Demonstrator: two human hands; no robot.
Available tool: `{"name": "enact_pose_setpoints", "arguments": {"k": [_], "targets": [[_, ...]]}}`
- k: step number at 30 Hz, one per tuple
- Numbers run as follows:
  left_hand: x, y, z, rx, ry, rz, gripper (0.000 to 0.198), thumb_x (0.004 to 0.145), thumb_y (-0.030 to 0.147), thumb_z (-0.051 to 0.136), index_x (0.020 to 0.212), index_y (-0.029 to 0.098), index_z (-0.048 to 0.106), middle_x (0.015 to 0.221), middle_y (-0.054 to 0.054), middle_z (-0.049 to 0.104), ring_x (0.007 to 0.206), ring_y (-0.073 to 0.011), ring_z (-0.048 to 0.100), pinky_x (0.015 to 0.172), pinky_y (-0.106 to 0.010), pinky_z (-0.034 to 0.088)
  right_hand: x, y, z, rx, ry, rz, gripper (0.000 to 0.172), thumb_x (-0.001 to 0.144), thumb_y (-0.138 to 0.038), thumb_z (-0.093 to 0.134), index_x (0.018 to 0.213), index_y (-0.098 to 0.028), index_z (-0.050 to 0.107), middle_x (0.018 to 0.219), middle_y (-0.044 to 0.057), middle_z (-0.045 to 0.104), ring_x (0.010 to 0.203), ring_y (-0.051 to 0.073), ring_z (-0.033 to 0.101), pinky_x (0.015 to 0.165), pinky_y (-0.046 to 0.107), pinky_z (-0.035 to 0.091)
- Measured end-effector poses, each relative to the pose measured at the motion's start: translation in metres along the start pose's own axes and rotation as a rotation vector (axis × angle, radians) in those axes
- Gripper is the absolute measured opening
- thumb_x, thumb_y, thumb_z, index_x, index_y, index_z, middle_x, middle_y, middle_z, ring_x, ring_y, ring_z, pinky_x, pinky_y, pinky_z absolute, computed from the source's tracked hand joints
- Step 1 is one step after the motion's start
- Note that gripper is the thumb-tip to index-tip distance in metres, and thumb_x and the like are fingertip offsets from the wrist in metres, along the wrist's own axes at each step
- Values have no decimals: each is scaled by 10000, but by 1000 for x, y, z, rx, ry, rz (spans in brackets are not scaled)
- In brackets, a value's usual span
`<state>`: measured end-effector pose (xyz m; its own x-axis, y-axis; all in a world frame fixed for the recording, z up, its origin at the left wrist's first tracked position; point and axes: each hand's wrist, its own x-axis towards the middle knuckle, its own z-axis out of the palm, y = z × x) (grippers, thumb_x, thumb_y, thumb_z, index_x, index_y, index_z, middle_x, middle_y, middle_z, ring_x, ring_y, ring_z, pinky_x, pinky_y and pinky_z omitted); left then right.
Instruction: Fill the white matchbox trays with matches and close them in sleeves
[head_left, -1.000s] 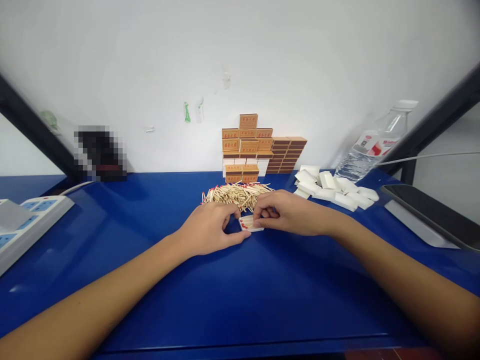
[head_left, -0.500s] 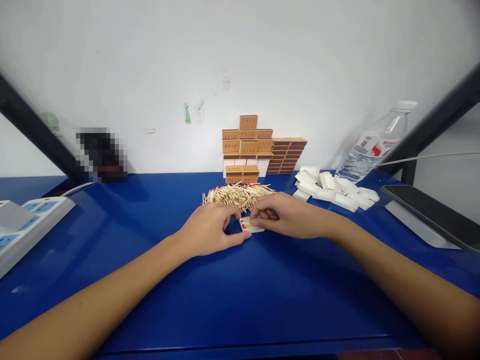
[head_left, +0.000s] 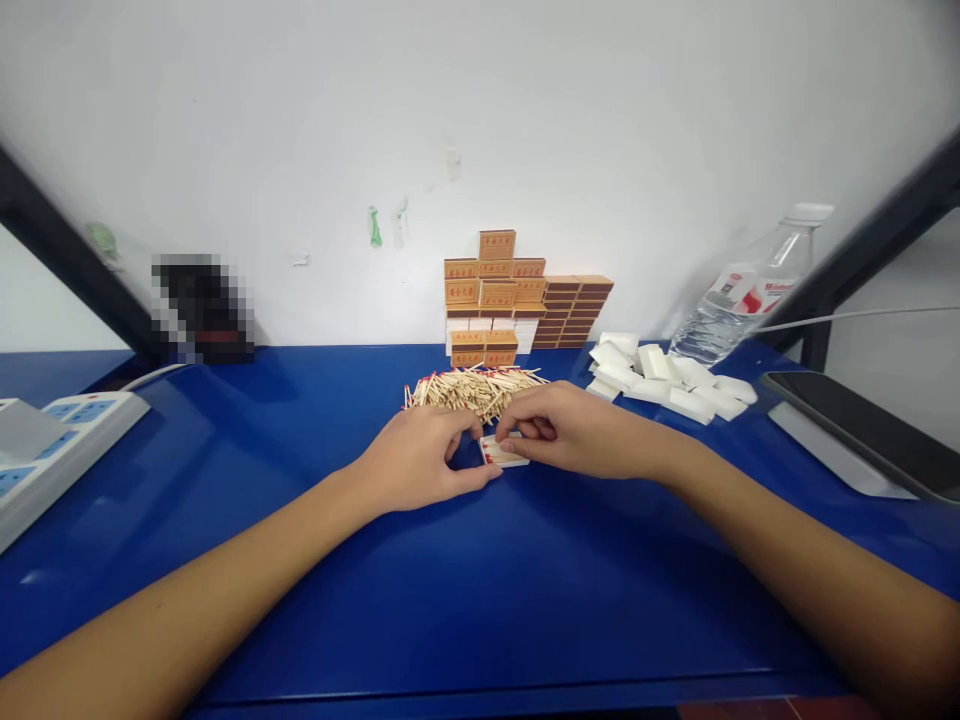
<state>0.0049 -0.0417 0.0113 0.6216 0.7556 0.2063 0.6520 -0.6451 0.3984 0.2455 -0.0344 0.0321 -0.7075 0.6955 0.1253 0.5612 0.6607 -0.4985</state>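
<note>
A small white matchbox tray [head_left: 514,461] with several red-headed matches [head_left: 491,452] in it lies on the blue table between my hands. My left hand [head_left: 420,455] holds the tray's left end, thumb at the near side and curled fingers at the far side. Over the right part of the tray, the thumb and fingers of my right hand [head_left: 551,428] are pinched together at the matches; whatever is between the fingertips is hidden. Just beyond both hands lies a loose heap of matches [head_left: 480,390], partly covered by my fingers.
Stacked matchboxes [head_left: 495,290] stand against the wall behind the heap. Several white trays [head_left: 660,370] are piled to the right, before a leaning plastic bottle [head_left: 750,290]. A phone [head_left: 862,425] rests at far right. A power strip [head_left: 82,430] lies at left.
My right fingers have shifted very slightly over the tray, and the matches beneath them look a little rearranged. My left hand keeps its hold.
</note>
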Motion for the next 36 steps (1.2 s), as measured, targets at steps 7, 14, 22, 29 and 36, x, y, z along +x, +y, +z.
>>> {"name": "enact_pose_setpoints", "arguments": {"k": [7,14,22,29,36], "targets": [[0,1,-1,-7,0,4,323,857,519,730,907,203,687,625,53,584,580,-117,535,558,-266,328,-1,-1,-1,37,-45,11,95,911,-255,672,870,-211,745,693,-27,557,620,123,462,593,280,337],[-2,3,0,-42,-40,73,317,857,515,736,933,208,716,623,56,589,550,-105,519,537,-265,314,5,14,7,-97,331,-12,139,972,-270,635,1063,-208,720,810,-1,573,693,143,511,661,284,395],[-2,1,1,-36,-32,57,333,861,527,731,938,203,718,608,59,582,559,-106,532,549,-268,332,8,28,11,-214,365,-48,79,987,-215,610,964,-195,683,981,56,586,840,179,587,757,312,449],[0,1,1,2,9,1,325,846,518,739,918,202,711,618,52,592,572,-115,536,555,-268,323,-1,3,-4,-52,85,-60,67,912,-232,684,890,-219,746,837,11,606,734,144,531,702,294,411],[-2,3,0,-41,-15,49,318,847,501,744,936,196,718,600,54,584,545,-108,528,544,-262,333,3,5,1,-27,157,-10,97,914,-203,651,864,-209,733,752,-11,571,678,129,498,652,281,374]]}}
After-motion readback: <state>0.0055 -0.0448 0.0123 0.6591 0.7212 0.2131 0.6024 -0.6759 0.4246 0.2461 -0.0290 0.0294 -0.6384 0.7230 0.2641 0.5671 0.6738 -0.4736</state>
